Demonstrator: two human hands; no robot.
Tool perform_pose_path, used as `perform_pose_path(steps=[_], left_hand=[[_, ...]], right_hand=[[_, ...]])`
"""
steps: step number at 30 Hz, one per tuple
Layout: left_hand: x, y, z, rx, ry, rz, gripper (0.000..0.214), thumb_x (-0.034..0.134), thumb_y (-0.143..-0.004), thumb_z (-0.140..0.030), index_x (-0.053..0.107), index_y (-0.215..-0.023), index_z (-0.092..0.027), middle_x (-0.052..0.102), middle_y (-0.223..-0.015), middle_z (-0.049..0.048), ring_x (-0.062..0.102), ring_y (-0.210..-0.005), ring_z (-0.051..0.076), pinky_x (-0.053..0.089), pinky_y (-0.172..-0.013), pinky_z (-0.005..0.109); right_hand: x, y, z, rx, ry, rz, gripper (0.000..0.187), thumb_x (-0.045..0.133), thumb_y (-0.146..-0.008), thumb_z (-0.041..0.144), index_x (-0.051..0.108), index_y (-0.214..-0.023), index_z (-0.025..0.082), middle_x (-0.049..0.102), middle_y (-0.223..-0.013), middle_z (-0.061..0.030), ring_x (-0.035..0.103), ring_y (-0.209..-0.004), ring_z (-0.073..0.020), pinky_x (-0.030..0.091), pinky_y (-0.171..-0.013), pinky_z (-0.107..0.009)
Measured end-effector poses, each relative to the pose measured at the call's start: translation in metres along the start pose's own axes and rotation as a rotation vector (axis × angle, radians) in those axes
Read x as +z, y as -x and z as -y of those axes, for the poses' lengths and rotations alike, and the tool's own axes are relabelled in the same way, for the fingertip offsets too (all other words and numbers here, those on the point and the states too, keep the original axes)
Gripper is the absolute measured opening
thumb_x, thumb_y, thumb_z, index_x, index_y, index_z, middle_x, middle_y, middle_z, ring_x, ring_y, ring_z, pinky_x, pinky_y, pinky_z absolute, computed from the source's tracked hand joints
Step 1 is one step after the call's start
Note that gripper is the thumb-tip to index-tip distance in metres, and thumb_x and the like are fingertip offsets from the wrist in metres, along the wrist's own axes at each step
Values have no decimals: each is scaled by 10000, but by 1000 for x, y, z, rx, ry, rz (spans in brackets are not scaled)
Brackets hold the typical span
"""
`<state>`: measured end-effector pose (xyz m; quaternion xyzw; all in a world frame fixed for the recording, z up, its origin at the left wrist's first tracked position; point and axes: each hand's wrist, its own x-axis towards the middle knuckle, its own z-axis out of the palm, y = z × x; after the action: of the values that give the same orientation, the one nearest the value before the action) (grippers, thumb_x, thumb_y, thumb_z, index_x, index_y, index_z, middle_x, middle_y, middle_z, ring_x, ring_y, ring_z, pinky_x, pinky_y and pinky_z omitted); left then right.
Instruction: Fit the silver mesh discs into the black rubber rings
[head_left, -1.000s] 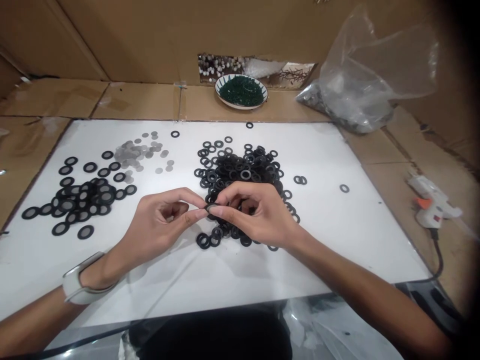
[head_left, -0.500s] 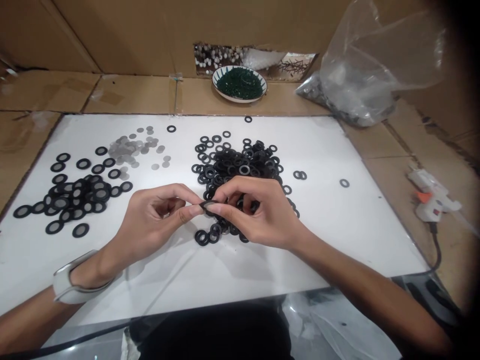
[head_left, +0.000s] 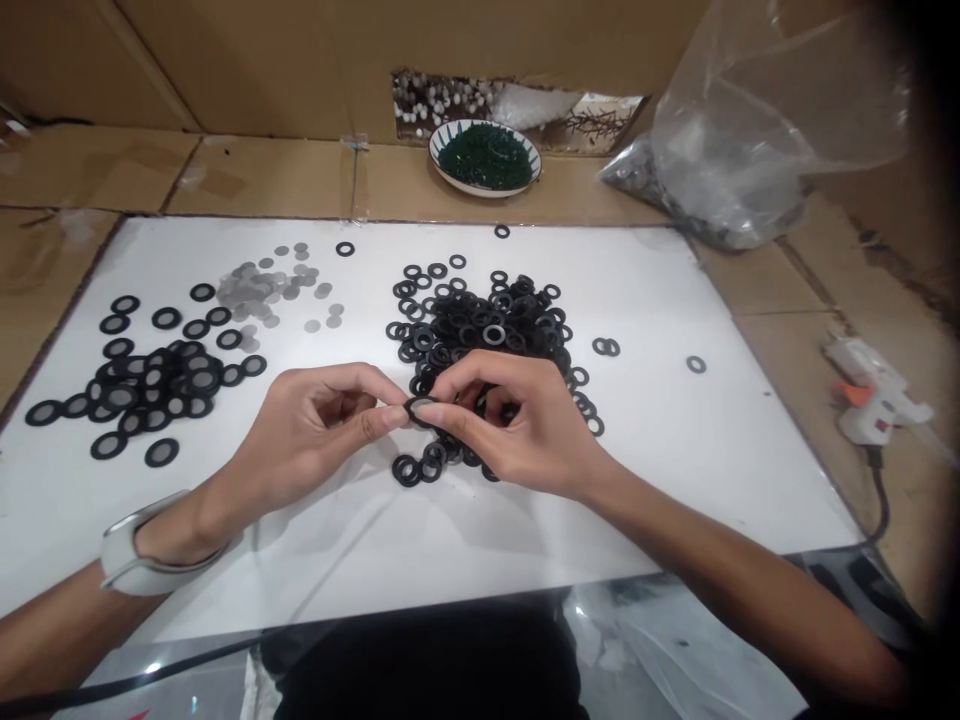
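Between my two hands a black rubber washer with a grey mesh disc in it [head_left: 421,411] is pinched, held just above the white board. My left hand [head_left: 319,425] grips its left edge between thumb and forefinger. On the right side, the thumb and forefinger of my right hand [head_left: 517,415] close on the same washer, the thumb over its face. Behind and under my right hand lies a heap of plain black washers [head_left: 480,320]. Loose grey mesh discs [head_left: 259,290] are scattered at the back left. Left of my left hand is a pile of washers with discs in them [head_left: 154,385].
A plate of dark green bits [head_left: 486,160] stands on the cardboard at the back. A clear plastic bag [head_left: 727,170] with dark contents sits at the back right. Near the right edge lies a white power plug [head_left: 866,390] with its cable.
Both hands keep their pinch on the washer, which now shows its face slightly more. The whole view has shifted a little.
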<state>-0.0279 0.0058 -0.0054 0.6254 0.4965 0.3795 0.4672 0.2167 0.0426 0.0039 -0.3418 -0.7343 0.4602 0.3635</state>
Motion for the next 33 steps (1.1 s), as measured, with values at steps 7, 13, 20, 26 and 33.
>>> perform_pose_path(steps=[7, 13, 20, 26, 33], left_hand=[[1, 2, 1, 6, 27, -11, 204, 854, -990, -407, 854, -910, -220, 775, -836, 61, 652, -698, 136, 463, -555, 226], [2, 1, 0, 24, 36, -22, 208, 854, -989, -398, 852, -898, -211, 774, -828, 72, 656, -689, 148, 492, -560, 240], [1, 2, 0, 25, 22, -26, 241, 848, -988, -420, 846, -892, -199, 764, -825, 79, 653, -692, 152, 467, -538, 240], [3, 2, 2, 17, -16, -24, 243, 841, -993, -419, 840, -885, -202, 765, -842, 81, 631, -690, 148, 419, -520, 245], [6, 3, 3, 59, -112, -48, 198, 825, -1008, -403, 836, -906, -234, 766, -841, 42, 510, -584, 110, 359, -493, 267]], right_hand=[[-8, -2, 2, -4, -8, 81, 144, 918, -948, 281, 814, -949, 182, 808, -911, 8, 706, -736, -100, 452, -524, -190], [-11, -3, 3, 7, -13, 115, 166, 907, -963, 341, 829, -971, 194, 825, -939, -10, 730, -751, -122, 463, -529, -211], [-11, -3, 3, -41, 2, 116, 119, 911, -949, 263, 827, -988, 188, 827, -944, -2, 739, -761, -114, 489, -555, -203], [-11, 0, 6, -105, 135, 116, 40, 832, -988, 229, 813, -987, 193, 814, -920, -2, 727, -758, -123, 506, -593, -226], [-10, 3, 6, -114, 239, 107, 61, 773, -1010, 239, 806, -998, 189, 797, -892, -8, 724, -768, -139, 487, -622, -249]])
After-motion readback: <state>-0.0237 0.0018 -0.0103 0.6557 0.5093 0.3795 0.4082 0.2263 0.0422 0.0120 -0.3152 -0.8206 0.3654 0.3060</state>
